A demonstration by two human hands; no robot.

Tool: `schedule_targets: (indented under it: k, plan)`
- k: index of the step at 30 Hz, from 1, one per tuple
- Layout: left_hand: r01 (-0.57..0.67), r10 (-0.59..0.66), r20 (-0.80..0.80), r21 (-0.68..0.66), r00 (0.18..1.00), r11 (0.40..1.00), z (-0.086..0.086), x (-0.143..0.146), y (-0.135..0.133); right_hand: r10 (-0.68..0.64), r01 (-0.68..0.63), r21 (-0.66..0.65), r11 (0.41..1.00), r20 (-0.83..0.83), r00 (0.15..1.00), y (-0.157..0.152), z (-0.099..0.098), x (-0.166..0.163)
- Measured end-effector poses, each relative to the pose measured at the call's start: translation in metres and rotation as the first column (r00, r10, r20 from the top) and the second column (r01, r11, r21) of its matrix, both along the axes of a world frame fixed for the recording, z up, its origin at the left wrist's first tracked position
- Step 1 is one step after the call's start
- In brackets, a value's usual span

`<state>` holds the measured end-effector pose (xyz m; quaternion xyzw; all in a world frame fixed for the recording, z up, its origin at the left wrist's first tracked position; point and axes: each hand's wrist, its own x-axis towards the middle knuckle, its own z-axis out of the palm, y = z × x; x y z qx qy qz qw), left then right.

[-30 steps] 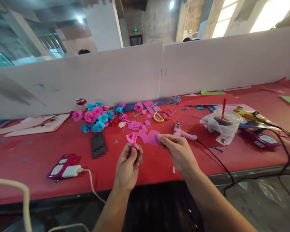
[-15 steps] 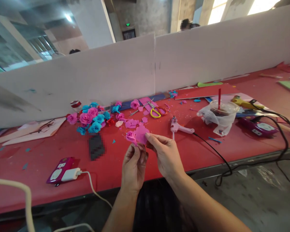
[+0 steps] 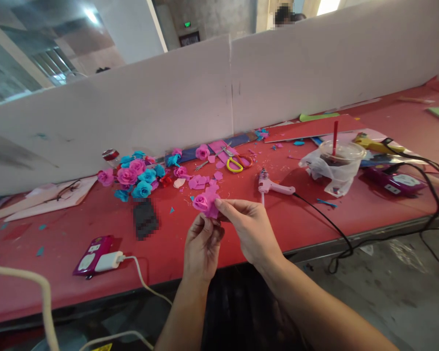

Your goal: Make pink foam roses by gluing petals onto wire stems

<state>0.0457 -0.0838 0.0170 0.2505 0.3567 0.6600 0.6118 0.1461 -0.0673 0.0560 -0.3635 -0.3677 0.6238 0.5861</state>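
A pink paper rose [image 3: 200, 202] is pinched at its base by my left hand [image 3: 204, 239], whose fingers are closed. Against the rose's right side lies a pink paper petal piece [image 3: 212, 208], gripped at its edge between the thumb and fingers of my right hand [image 3: 250, 226]. Just beyond my hands are loose pink petal cut-outs [image 3: 198, 182]. To the right of them rests a pink glue gun [image 3: 274, 186], its cord running off the table edge. A cluster of pink and blue paper roses [image 3: 137, 173] sits to the left.
Scissors with yellow and orange handles [image 3: 234, 165] lie behind the petals. At right stand a lidded cup with a red straw [image 3: 338, 155] and a purple power box [image 3: 395, 181]. Another purple box [image 3: 93, 256] with a white plug is at left. A white partition [image 3: 149, 117] borders the red table [image 3: 175, 253].
The petal piece has moved left and closer to the rose, now overlapping its side. The rose has turned to show more of its open face. The camera view has shifted slightly.
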Motion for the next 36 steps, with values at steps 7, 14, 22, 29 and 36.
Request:
schedule_targets:
  k: [7, 14, 22, 29, 36]
  plan:
    - [0.002, -0.002, 0.041, 0.0, 0.999, 1.0, -0.002, -0.001, 0.001, -0.002, 0.002, 0.007, 1.0, 0.004, 1.0, -0.004, 0.003, -0.002]
    - [0.03, -0.032, 0.046, 0.048, 0.998, 0.998, -0.003, -0.002, 0.001, 0.017, -0.019, 0.02, 1.0, 0.057, 0.998, -0.005, 0.008, -0.002]
    - [0.003, -0.005, 0.074, 0.036, 0.997, 0.999, -0.009, -0.002, 0.002, -0.017, -0.002, 0.097, 0.995, 0.188, 0.982, -0.014, 0.003, 0.002]
    - [0.021, -0.02, 0.122, -0.004, 0.992, 1.0, -0.011, -0.004, -0.005, 0.046, -0.07, 0.194, 0.979, 0.127, 0.991, -0.024, -0.004, 0.007]
    - [-0.008, 0.0, 0.126, 0.064, 0.992, 0.998, -0.006, 0.004, -0.013, 0.119, -0.119, 0.166, 0.979, 0.009, 0.993, -0.023, -0.016, 0.012]
